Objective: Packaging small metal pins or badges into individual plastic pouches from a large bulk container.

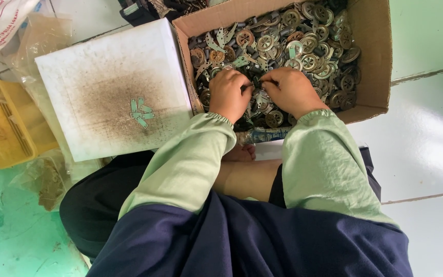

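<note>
Setting: a glossy pale green tiled floor (426,133), on which we sit with our legs folded. Item one, our left hand (229,94): curled knuckles-up inside the cardboard box (373,61), fingers bent down onto the heap of metal parts (303,41). Item two, our right hand (289,90): likewise curled in the box, just beside the left, fingertips meeting it over a small dark piece (256,82) pinched between them; we cannot tell which hand actually clamps it. Both wrists end in light green sleeves (190,159). Item three, the box contents: round slotted discs in dull brass and grey, mixed with thin pale green strips, filling the box nearly to its walls. Item four, left of the box and touching it: a white square board (78,77), stained brown at its middle, carrying a small cluster of green strips (140,113). Item five, further left: a yellow plastic crate (1,128), with crumpled clear plastic bags (42,36) lying near it.
</note>
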